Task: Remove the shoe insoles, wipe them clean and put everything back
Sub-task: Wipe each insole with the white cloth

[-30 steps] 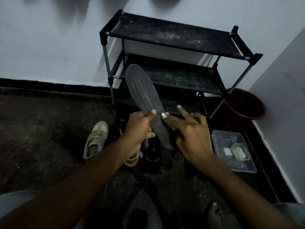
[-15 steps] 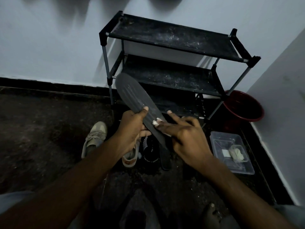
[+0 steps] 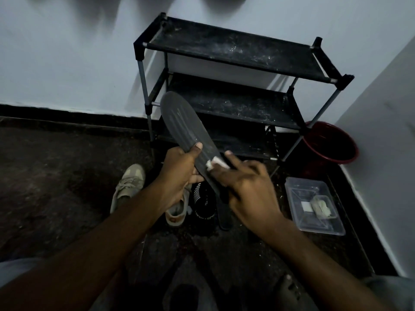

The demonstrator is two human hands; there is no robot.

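Observation:
My left hand (image 3: pixel 179 173) grips a dark grey insole (image 3: pixel 182 124) near its middle, thumb on top, toe end pointing up and left. My right hand (image 3: pixel 244 187) pinches a small white wipe (image 3: pixel 214 162) and presses it on the insole's lower half. Below the hands, on the floor, lie two beige sneakers, one to the left (image 3: pixel 128 187) and one (image 3: pixel 176 212) partly under my left wrist. A black shoe (image 3: pixel 204 205) and a second dark insole (image 3: pixel 224 214) lie beside them.
A black three-tier shoe rack (image 3: pixel 235 52) stands against the white wall. A red basin (image 3: pixel 330 142) sits in the right corner. A clear plastic tub (image 3: pixel 314 205) with wipes rests on the floor at right. My knees frame the bottom edge.
The insole tilted so its toe end points further left. My right hand slid the wipe along the insole's lower part, and the wipe shows more between the fingers.

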